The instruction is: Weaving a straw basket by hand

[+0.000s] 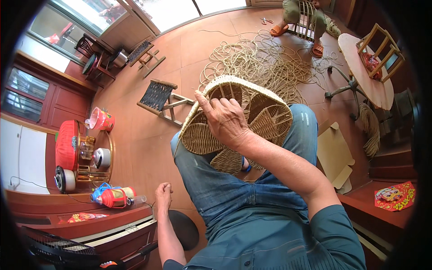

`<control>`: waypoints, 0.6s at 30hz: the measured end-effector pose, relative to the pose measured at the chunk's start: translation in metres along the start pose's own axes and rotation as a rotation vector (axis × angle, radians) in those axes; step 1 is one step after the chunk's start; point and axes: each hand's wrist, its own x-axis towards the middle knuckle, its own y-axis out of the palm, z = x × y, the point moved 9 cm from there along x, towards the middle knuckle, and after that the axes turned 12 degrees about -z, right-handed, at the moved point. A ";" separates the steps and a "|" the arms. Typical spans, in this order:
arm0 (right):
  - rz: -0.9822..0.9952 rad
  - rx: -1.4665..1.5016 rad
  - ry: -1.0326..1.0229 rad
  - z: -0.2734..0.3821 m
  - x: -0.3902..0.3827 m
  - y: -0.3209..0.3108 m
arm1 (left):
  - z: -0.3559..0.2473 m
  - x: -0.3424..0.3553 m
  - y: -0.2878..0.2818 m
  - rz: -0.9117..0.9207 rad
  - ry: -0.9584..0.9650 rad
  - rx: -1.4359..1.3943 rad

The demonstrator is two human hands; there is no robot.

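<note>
A woven cord seat (202, 137) with petal-shaped panels and a pale wrapped rim lies across my knees. My right hand (227, 119) is on top of it, its index finger stretched to the rim's left corner and the other fingers curled down over the weave; their tips are hidden. Off to the left, beside my thigh, my left hand (164, 194) is closed in a fist, and what it holds, if anything, is hidden. A thin strand runs down from the rim's left edge towards my knee.
A tangle of tan cord (252, 60) spreads over the floor ahead. Left of my knees stands a stool with a dark woven seat (155, 95). Opposite, another person (297, 20) holds a wooden frame. A round wooden table (348, 58) is at right, a red cabinet (49, 225) at left.
</note>
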 end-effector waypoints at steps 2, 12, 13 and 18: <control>-0.014 0.023 0.029 0.000 0.002 -0.002 | -0.028 -0.001 -0.003 -0.010 0.083 -0.020; 0.064 0.274 0.255 -0.014 -0.003 -0.009 | -0.181 -0.025 -0.009 -0.076 0.375 -0.197; -0.011 0.380 0.324 -0.018 -0.005 -0.014 | -0.200 -0.035 -0.008 -0.102 0.397 -0.204; 0.049 1.196 0.807 -0.044 -0.027 0.003 | -0.312 -0.091 0.019 -0.167 0.709 -0.247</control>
